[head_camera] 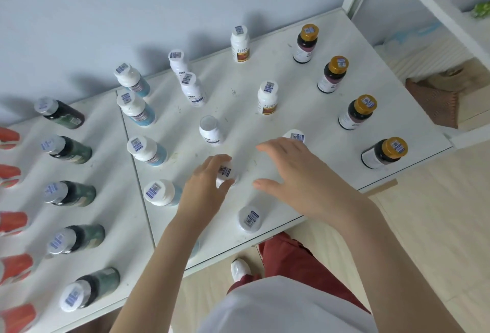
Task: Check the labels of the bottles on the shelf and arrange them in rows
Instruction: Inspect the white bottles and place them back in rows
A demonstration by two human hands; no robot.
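Bottle, small and white [226,173], upright on white shelf [331,109], gripped at the cap by left hand [205,186], fingers wrapped round it. Right hand [294,176] spread open just right of it, hovering, palm down, holding nothing; fingertips partly cover another white cap [295,136]. Nearer than both hands: one white-capped bottle [250,219] by the shelf's front edge. Past left hand: three more white bottles [210,129] in a rough line running to the wall. Beyond right hand: two white bottles with orange labels [267,97]. Far right of right hand: row of four dark bottles with gold caps [358,112]. Left of left hand: white-and-blue bottles [147,151], then dark green bottles [69,193], then orange items [12,222] cut off at frame edge.
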